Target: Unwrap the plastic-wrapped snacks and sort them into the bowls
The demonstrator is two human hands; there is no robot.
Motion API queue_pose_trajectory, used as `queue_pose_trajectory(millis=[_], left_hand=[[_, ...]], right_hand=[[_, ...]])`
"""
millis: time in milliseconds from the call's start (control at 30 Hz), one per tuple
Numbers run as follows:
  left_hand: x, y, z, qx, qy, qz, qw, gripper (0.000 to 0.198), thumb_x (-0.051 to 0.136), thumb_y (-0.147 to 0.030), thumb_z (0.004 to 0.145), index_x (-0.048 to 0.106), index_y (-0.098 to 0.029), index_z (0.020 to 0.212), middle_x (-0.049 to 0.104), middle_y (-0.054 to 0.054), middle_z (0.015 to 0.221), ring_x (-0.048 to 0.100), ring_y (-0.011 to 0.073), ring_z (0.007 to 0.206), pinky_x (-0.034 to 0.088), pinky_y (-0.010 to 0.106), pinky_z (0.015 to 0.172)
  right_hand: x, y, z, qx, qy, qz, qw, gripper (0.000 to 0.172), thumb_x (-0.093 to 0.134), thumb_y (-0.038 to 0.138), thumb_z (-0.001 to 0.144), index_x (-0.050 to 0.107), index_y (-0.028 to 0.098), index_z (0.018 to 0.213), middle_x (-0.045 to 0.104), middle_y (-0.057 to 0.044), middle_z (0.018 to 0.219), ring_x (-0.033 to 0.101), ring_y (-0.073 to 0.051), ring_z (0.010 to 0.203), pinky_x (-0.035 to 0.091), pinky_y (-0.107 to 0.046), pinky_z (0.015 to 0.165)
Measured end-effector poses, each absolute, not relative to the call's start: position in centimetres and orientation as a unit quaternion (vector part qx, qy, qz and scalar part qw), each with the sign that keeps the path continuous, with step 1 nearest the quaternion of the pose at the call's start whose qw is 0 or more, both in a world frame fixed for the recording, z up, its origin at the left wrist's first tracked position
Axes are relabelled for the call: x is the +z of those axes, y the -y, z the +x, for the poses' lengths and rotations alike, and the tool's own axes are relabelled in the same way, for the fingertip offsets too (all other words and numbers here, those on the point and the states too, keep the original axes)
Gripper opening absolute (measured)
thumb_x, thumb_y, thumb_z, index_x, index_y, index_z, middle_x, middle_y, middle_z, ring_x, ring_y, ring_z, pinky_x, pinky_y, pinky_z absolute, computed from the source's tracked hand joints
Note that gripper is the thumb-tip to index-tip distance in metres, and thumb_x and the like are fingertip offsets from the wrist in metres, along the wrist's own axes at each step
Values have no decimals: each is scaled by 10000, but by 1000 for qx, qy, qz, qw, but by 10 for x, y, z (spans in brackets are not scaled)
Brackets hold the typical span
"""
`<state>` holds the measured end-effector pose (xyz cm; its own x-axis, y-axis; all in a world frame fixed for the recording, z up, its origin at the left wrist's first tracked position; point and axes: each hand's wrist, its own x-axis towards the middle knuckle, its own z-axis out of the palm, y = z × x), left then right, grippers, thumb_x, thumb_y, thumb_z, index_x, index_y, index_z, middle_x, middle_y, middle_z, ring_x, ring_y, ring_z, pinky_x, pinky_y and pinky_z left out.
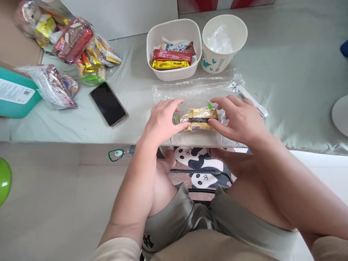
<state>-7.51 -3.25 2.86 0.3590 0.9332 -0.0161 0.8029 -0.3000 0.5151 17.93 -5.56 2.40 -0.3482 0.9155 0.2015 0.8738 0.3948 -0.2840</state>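
Note:
My left hand (pixel 162 121) and my right hand (pixel 238 119) pinch the two ends of a small snack in a clear wrapper with yellow and dark bands (pixel 200 119), near the front edge of the grey-green covered surface (pixel 285 72). Both hands have their fingers curled on the wrapper. A clear plastic bag (pixel 195 91) lies flat just behind the snack.
A white square bowl (pixel 174 36) holds red and gold snack bars. Beside it stands a white paper cup (pixel 223 40) with plastic inside. A black phone (pixel 108 103), piles of bagged snacks (pixel 78 43) and a teal box (pixel 16 95) lie at the left. A white plate edge (pixel 341 114) shows at the right.

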Motion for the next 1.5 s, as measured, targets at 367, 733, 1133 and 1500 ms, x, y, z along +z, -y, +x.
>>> queue_pose_trajectory(millis=[367,733,1133,1500], left_hand=[[39,47,-92,178,-503,804,260,218,719,-239,810,724,-197,1023,710,47,1103,666,212,1047,512,332,947],[45,67,-114,157,-412,844,305,135,635,-156,852,703,-204,746,679,-26,715,610,124,687,476,283,743],[55,81,-134,-128,-447,745,478,324,679,-368,831,688,-207,550,613,-31,612,558,93,564,386,239,539],[33,55,-70,345,-549,717,256,202,534,-229,958,685,-207,1090,746,56,1097,691,172,1004,587,323,909]], right_hand=[[39,71,197,180,846,-422,272,126,590,250,941,629,256,822,716,-21,784,686,-202,754,523,-361,782],[46,79,203,402,847,-345,48,298,471,358,1036,706,221,914,737,-16,784,643,-137,662,444,-277,624],[52,75,205,360,813,-458,10,282,493,358,950,626,242,731,618,23,583,507,-124,496,390,-289,540],[53,66,147,127,848,-440,267,270,569,216,915,694,218,1154,764,-128,1198,724,-316,1106,574,-471,930]])
